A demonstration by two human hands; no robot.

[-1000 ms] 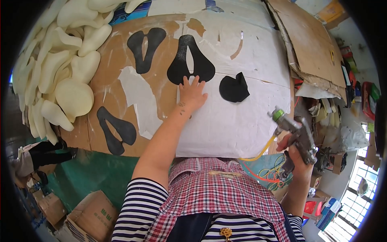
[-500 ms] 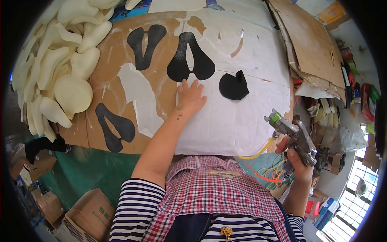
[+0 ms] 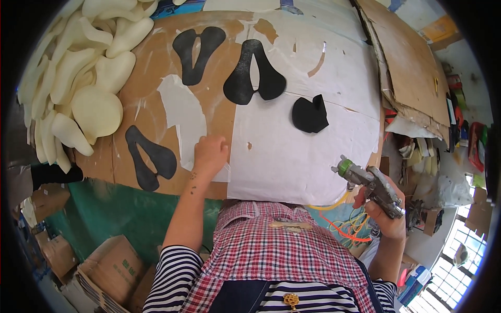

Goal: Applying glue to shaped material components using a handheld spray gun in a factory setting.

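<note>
My right hand (image 3: 386, 211) grips a metal spray gun (image 3: 368, 182) with a green ring near its nozzle, pointed up and left over the table's near right corner. My left hand (image 3: 211, 156) hovers over the table's near edge with its fingers curled in and nothing visible in them. Beyond it lies a black saddle-shaped cover piece (image 3: 253, 73) with a slit down its middle. To its right is a folded black piece (image 3: 310, 115). Two dark grey slit pieces lie on the cardboard, one at the back (image 3: 197, 55) and one near the left (image 3: 150, 158).
Cream foam pads (image 3: 96, 112) are heaped at the far left. White paper (image 3: 292, 167) and brown cardboard (image 3: 141, 99) cover the table. Stacked cardboard sheets (image 3: 412, 62) stand at the right. Yellow and orange hoses (image 3: 347, 224) hang below the right edge; cartons (image 3: 115, 268) sit at lower left.
My left hand has drawn back toward me and left, away from the black slit piece, its fingers going from spread to curled. The spray gun has shifted slightly left and down.
</note>
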